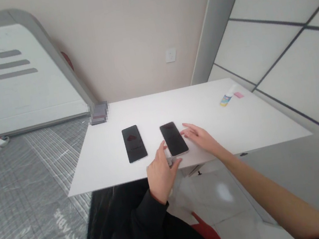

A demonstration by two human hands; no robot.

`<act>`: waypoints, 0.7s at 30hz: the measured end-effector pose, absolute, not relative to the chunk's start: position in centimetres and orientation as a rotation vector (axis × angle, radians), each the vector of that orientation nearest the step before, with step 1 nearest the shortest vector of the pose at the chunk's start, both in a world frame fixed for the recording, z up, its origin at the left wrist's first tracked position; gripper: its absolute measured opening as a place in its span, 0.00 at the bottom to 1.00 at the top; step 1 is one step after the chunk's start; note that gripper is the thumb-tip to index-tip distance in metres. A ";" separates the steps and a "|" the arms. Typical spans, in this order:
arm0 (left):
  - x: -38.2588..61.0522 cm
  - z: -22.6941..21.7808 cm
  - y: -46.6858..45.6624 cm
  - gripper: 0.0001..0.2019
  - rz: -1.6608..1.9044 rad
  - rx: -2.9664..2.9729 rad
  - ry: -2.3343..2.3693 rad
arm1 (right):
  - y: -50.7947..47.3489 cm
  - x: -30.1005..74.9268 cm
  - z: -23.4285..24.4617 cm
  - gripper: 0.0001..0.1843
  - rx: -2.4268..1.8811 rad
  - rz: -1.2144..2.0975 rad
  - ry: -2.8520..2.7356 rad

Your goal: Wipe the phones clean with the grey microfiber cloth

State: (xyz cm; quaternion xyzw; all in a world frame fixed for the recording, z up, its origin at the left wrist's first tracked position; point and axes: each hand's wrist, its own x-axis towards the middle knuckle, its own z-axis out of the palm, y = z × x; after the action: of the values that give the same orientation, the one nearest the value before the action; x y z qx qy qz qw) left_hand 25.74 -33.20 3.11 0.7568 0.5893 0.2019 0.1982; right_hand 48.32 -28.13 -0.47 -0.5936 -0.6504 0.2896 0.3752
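Observation:
A black-screened phone [174, 138] with a light rim lies face up on the white table [197, 109], slightly turned. At its lower left corner is my left hand [161, 171], thumb and forefinger spread apart, the forefinger close to the phone's left edge. Something small and greyish [170, 161] shows between that thumb and forefinger; I cannot tell what it is or whether it is held. Along the phone's right edge rests my right hand [200, 137], fingers stretched out and apart, fingertips near or touching the edge. A second dark phone [134, 143] lies face up to the left.
Toward the table's right end lie a white bottle with a blue and yellow label [226, 99] and a pink slip [238, 95]. A blurred dark object [99, 113] sits at the back left corner. A wall [136, 50] stands behind, grey-framed panels [294, 53] to the right.

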 end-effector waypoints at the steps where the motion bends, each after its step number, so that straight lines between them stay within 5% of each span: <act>1: 26.0 3.2 -33.1 0.37 0.535 2.150 1.669 | -26.8 48.7 -0.4 0.30 -1.528 0.750 -1.656; 8: 26.9 2.8 -32.4 0.36 0.359 2.288 1.789 | -19.1 47.8 1.0 0.15 -1.449 0.896 -1.678; 15: 26.3 2.5 -31.9 0.38 0.449 2.152 1.704 | -20.5 47.0 1.3 0.23 -1.293 1.209 -1.424; 21: 24.0 2.6 -30.8 0.28 0.610 1.796 1.409 | -22.6 45.1 1.2 0.32 -1.195 1.313 -1.219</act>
State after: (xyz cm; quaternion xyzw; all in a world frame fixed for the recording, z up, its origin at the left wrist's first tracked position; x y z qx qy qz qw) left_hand 23.99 -30.75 2.61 0.7033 0.5518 0.2389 0.3793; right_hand 45.09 -22.65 1.23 -0.4886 -0.4984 0.5367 0.4742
